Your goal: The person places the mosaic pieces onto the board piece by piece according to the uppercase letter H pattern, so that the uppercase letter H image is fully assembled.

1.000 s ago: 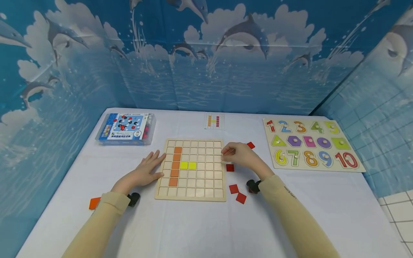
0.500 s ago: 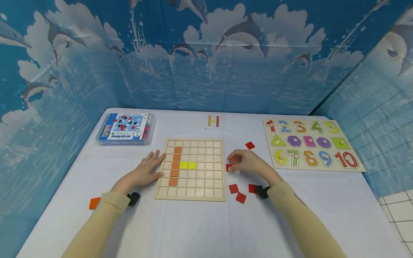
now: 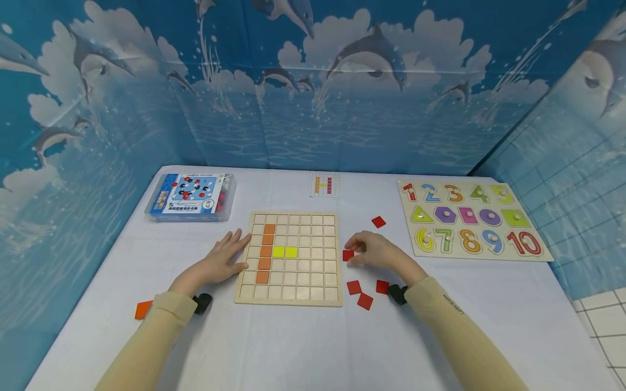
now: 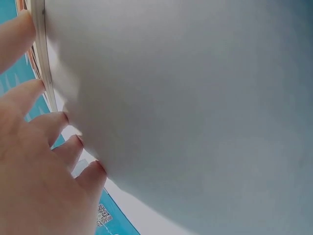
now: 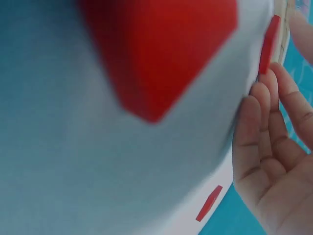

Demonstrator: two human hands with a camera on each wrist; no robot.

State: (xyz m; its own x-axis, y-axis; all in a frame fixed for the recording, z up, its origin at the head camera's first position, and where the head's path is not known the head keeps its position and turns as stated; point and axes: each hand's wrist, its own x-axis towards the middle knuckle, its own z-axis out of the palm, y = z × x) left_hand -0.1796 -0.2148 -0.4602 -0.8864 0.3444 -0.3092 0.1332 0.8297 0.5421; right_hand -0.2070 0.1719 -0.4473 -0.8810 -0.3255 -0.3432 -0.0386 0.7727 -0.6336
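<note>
A wooden grid board (image 3: 315,302) lies flat on the white-covered table. Within it are a column of several orange tiles (image 3: 265,251) and two yellow tiles (image 3: 285,251) in a row to their right. My left hand (image 3: 215,262) rests at the board's left edge, fingers spread, fingertips against the frame in the left wrist view. To the right of the board, my right hand (image 3: 374,253) has its thumb and forefinger on either side of a red tile (image 3: 348,255). In the right wrist view that tile (image 5: 269,46) is at the fingertips, and the thumb stands apart from it.
More red tiles (image 3: 364,301) lie around the right hand, one red tile (image 3: 379,221) farther back. An orange piece (image 3: 143,309) sits by the left sleeve. Behind are a pattern card (image 3: 325,184), a plastic box (image 3: 191,196) and a number puzzle board (image 3: 474,220).
My right hand has drawn back from the board's right edge, toward me and to the right, to the nearby red tile. My left hand keeps its place.
</note>
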